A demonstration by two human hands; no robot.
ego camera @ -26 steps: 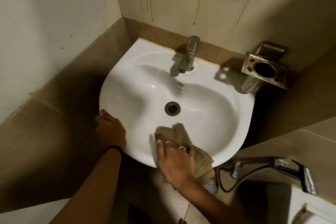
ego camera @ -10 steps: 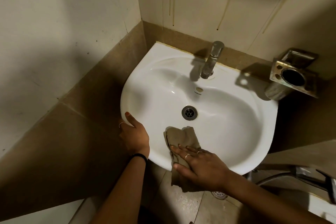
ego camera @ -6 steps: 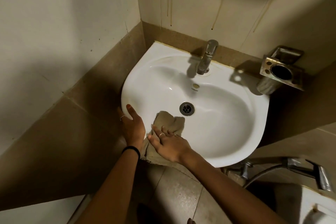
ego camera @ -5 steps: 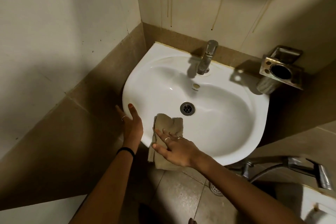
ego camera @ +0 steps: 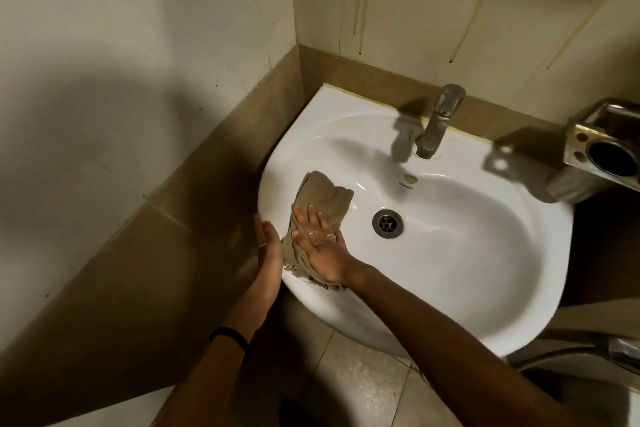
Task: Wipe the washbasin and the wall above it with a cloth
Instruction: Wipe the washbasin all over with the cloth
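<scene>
Cloth [ego camera: 322, 198] under right hand [ego camera: 323, 246], beside left hand [ego camera: 270, 250].

A single head-worn view looks steeply down and forward from above the front rim of the washbasin [ego camera: 450, 253], close enough that the basin fills the middle and right of the frame. It faces the corner where the wall [ego camera: 433, 3] behind the basin meets a side wall to the basin's left. Both forearms enter from the bottom edge. Floor tiles [ego camera: 360, 388] show below the basin's front rim.
</scene>
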